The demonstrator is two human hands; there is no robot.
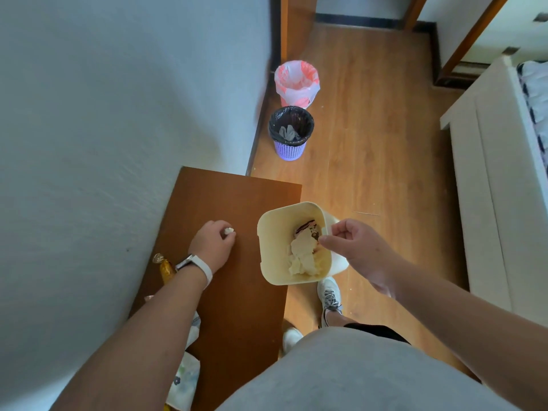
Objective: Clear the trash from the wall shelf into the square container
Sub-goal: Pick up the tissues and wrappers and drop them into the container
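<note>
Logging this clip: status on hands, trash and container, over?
Left hand pinching small white scrap on shelf. Right hand gripping square container rim, paper already inside. Gold wrapper still by wall. Nothing in the way.

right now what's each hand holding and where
Left hand pinches a small white paper scrap at its fingertips; right hand grips the square cream container by its right rim.

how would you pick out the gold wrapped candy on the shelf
Start at the brown wall shelf along the white wall. Beside the left wrist's white watch, against the wall, lies the gold wrapped candy: shiny amber foil, unlike the floral paper nearer the person.
</note>
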